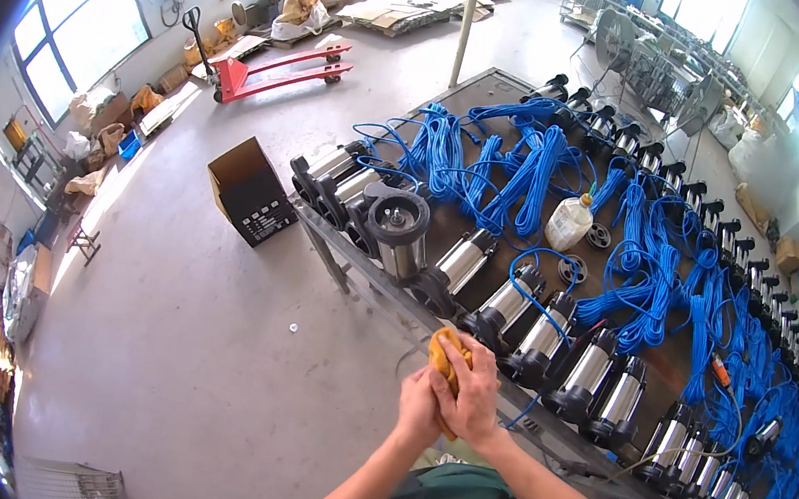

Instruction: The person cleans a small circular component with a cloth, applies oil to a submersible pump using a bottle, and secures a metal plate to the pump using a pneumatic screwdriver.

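Both my hands meet in front of my chest around an orange-yellow cloth (448, 350). My right hand (473, 393) wraps over the cloth from the right. My left hand (419, 404) presses against it from the left, fingers closed on its lower part. Just beyond the cloth, a row of silver and black cylindrical pumps (545, 337) lies along the near edge of a long dark workbench (359, 249). One pump (398, 227) stands upright at the bench's near left end.
Coils of blue cable (521, 170) cover the bench, with a pale plastic bottle (570, 221) and black round parts among them. An open cardboard box (253, 192) sits on the concrete floor to the left. A red pallet jack (272, 69) stands farther back.
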`<state>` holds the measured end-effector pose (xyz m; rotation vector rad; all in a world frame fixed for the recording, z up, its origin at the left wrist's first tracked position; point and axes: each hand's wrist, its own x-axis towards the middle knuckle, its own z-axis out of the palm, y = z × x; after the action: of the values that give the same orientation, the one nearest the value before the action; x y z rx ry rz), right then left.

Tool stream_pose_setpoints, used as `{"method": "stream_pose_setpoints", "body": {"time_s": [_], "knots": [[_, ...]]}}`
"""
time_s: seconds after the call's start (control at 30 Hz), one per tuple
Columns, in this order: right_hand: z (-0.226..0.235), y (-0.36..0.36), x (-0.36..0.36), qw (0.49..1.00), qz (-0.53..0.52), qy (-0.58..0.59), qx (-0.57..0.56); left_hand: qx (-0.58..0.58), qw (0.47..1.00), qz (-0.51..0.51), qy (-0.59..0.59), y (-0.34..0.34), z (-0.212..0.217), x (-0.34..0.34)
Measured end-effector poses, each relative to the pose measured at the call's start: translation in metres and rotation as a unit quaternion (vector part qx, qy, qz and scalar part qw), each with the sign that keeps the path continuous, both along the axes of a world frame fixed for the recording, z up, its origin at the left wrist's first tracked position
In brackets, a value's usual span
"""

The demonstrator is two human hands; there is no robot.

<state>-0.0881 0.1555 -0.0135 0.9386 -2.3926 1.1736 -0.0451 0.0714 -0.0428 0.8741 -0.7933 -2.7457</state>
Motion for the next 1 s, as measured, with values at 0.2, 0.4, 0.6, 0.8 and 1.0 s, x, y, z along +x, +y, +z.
{"method": "stream_pose_setpoints", "body": {"time_s": [0.2, 0.4, 0.6, 0.8, 1.0], "knots": [[-0.010, -0.006, -0.061, 0.974, -0.070, -0.179, -0.123, -0.120, 0.992, -0.020, 0.024, 0.011, 0.000, -0.032], [-0.007, -0.014, -0.115, 0.966, -0.032, -0.186, -0.177, -0.154, 0.987, 0.041, 0.004, 0.007, 0.027, -0.079], [-0.001, -0.011, -0.154, 0.991, -0.016, -0.012, -0.132, -0.292, 0.955, -0.005, -0.041, -0.015, 0.052, -0.102], [-0.001, 0.008, -0.213, 0.960, -0.195, -0.144, -0.143, -0.667, 0.738, 0.013, 0.099, -0.152, 0.077, -0.147], [-0.014, 0.020, -0.237, 0.774, -0.214, -0.327, -0.498, -0.852, 0.463, -0.232, 0.075, -0.279, 0.053, -0.240]]}}
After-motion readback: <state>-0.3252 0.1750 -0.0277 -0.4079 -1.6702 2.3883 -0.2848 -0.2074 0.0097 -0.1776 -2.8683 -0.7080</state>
